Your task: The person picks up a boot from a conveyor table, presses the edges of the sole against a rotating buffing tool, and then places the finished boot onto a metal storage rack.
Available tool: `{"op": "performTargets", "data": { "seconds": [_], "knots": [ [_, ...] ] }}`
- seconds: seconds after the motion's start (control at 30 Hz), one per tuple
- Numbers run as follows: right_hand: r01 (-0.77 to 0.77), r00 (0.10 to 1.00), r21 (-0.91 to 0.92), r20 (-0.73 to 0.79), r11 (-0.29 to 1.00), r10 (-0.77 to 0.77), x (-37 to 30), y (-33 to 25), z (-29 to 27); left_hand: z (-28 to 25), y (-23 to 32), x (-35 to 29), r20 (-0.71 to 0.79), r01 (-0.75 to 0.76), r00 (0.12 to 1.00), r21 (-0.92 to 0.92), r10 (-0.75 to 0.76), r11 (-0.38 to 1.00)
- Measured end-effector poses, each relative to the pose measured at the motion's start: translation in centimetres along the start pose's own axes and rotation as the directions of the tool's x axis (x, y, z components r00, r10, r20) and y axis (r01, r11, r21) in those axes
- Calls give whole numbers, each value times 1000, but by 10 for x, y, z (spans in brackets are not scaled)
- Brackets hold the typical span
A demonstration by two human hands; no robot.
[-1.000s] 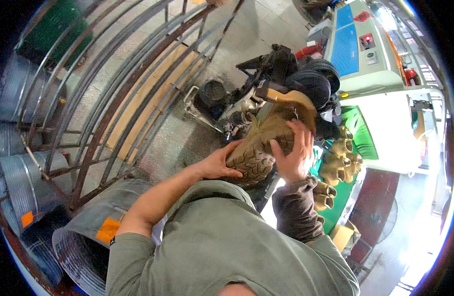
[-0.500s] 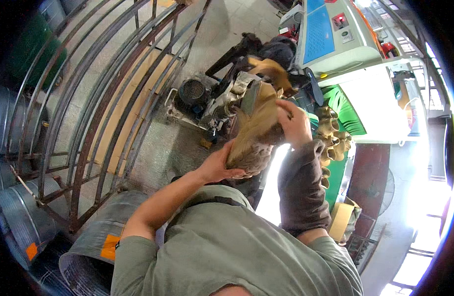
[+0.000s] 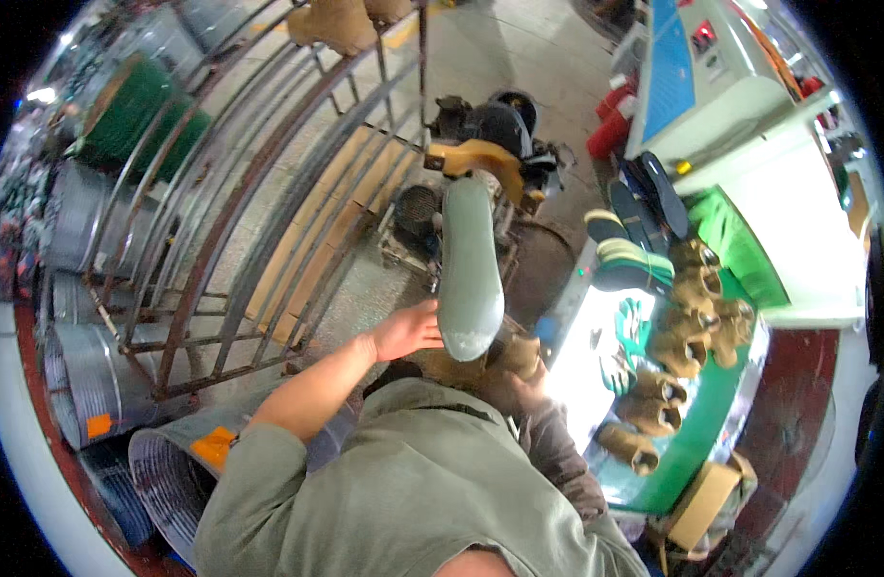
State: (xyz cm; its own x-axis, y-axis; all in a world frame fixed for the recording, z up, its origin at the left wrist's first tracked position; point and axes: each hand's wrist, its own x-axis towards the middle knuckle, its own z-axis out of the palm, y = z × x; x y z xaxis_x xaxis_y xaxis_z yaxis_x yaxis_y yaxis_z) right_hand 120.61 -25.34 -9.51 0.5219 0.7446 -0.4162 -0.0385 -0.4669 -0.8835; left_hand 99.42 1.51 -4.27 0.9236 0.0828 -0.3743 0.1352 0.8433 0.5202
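Observation:
A smooth grey-green shoe last (image 3: 471, 260) points toward me, bare, on the stand-mounted machine (image 3: 418, 216). My left hand (image 3: 411, 330) is beside the end of the last nearest me, fingers stretched out and apparently touching its side. Low and to the right of the last, my right hand (image 3: 530, 387) is closed on a tan boot (image 3: 515, 356), close to my body. Motion blurs that boot, and part of it is hidden by the last. A curved yellow-tan part (image 3: 485, 154) of the machine arches behind the last.
Right, a green-topped table (image 3: 644, 490) bears several tan boots (image 3: 680, 348) and stacked insoles (image 3: 629, 260) beside a bright light. A rusty metal rack (image 3: 240, 207) runs along the left, with tan boots (image 3: 336, 24) at its far end. Ribbed metal drums (image 3: 177, 457) stand lower left.
The boot that both hands held is off to the lower right in my right hand. The last shows bare, and my left hand has come away from the boot. My view has shifted.

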Motion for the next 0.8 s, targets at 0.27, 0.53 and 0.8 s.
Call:
{"op": "performTargets", "data": {
  "seconds": [0.27, 0.53, 0.8],
  "knots": [
    [38, 981, -531, 179, 847, 68, 23, -80, -8, 120, 23, 66, -433, -417, 847, -185, 307, 890],
    [259, 887, 312, 296, 914, -353, 69, -191, 64, 90, 11, -136, -496, -651, 585, 185, 642, 736],
    [616, 622, 556, 91, 558, -778, 236, -404, 252, 40, -59, -377, -775, -795, -606, 598, 178, -103]
  ]
}}
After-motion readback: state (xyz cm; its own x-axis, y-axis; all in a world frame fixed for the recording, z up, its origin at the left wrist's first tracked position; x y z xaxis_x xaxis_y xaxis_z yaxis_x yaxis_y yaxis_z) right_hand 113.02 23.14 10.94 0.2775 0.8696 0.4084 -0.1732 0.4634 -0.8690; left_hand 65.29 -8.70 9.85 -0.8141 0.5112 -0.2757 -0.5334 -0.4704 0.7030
